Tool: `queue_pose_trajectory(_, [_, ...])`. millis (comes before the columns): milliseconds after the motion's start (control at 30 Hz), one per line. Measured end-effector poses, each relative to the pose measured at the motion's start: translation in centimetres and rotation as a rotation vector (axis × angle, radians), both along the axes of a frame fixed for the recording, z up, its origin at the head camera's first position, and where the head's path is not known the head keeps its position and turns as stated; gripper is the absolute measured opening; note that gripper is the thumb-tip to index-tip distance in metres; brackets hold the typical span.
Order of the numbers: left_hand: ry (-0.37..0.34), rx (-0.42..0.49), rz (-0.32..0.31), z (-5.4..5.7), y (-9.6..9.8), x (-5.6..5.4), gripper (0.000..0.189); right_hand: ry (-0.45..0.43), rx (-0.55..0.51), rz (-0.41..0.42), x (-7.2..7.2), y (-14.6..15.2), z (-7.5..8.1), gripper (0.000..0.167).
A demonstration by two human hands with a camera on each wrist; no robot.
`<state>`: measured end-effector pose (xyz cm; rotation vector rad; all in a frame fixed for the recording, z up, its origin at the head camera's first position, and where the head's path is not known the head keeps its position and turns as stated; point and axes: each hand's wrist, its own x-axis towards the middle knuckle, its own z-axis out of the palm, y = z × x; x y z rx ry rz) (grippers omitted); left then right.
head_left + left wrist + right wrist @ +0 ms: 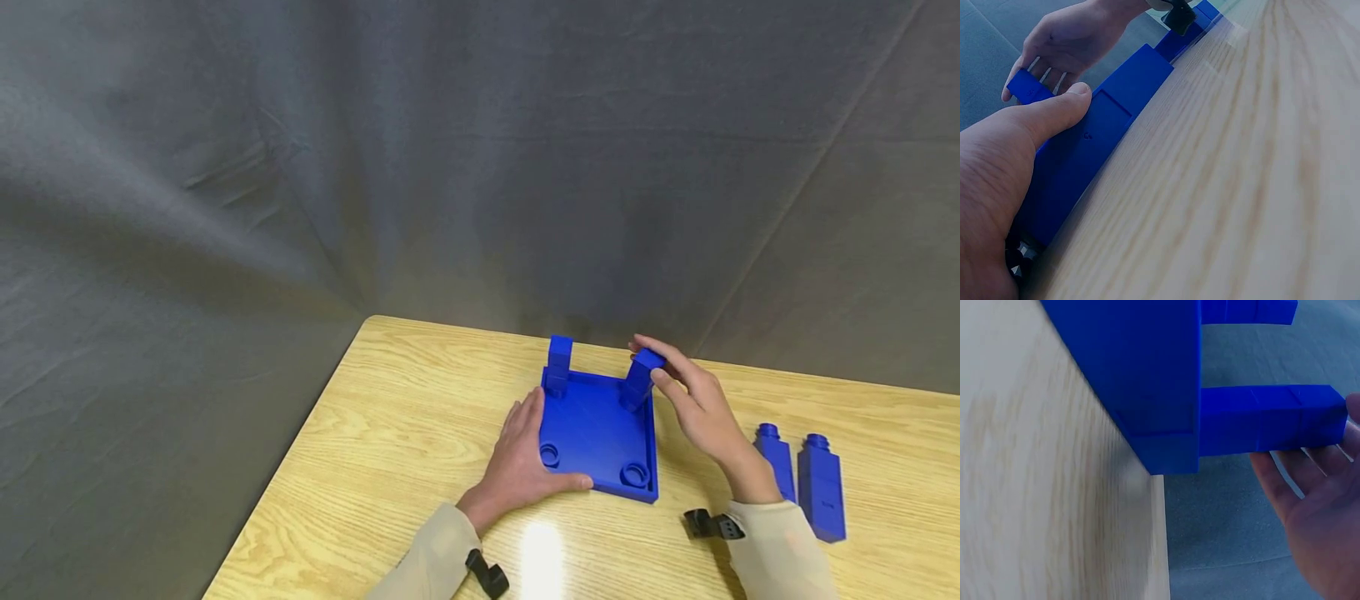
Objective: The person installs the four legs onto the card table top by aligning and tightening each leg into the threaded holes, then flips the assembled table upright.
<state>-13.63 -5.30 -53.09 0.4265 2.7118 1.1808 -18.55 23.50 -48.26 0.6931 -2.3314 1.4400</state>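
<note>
Left hand [521, 467]: I have it wrapped round the near left corner of the tray [596, 433], fingers up one side and thumb along the near edge, gripping it.
Right loose post [822, 493]: it looks to be lying on the table [360, 467], well right of the tray; long axis runs near to far, ridged neck [817, 442] pointing away from me.
Left loose post [777, 462]: just beside its twin and roughly parallel, narrow end away from me too; its lower part is partly hidden.
Near left ring [550, 455] and near right ring [635, 476]: both bare. I count these as the half left to do, with two loose posts to match.
Tray: on the table between my hands, hollow side up; about square, so I read no long axis.
Right hand [701, 408]: thumb and fingers hold the far right post [641, 379] near its top.
Far right post: at the tray's far right corner, long axis upward; it leans right in the head view but looks nearly square to the tray from the right wrist. I cannot tell whether it is fully seated.
Far left post [559, 362]: upright at its corner, unheld; I judge it done.
Grey cloth [480, 183]: backdrop behind everything.
</note>
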Motion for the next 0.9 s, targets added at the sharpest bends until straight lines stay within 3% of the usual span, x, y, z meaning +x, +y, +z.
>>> queue_pose_trajectory(300, [0.002,0.002,-0.002,0.0,0.0,0.0,0.144,-0.022,0.049,-0.195,0.2,-0.2,0.3,0.038])
queue_pose_trajectory(533, [0.008,0.005,-0.001,0.0,0.1,0.0,0.144,0.015,0.101,-0.368,0.4,-0.9,0.6,0.033])
queue_pose_trajectory(900, [0.006,0.006,-0.001,0.0,0.1,0.0,0.144,0.057,0.117,-0.429,0.4,-1.5,0.9,0.031])
